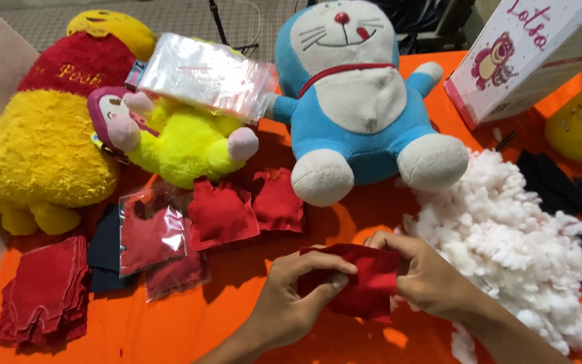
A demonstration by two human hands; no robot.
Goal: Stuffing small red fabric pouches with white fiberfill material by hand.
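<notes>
Lying at far left on the orange surface (170, 323), a stack of flat red cloth pieces (42, 293) awaits filling. At centre, left hand (291, 303) and right hand (426, 276) both pinch one red fabric pouch (365, 286), seemingly part-stuffed. White stuffing (513, 236) is heaped just right.

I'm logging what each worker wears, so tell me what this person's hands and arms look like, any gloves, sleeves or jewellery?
Both the left hand and the right hand are bare, with no gloves. No rings, watch or bracelets show. Both forearms are uncovered as far as the picture's edge, so no sleeves are in view. The fingers carry no tape or markings.
</notes>
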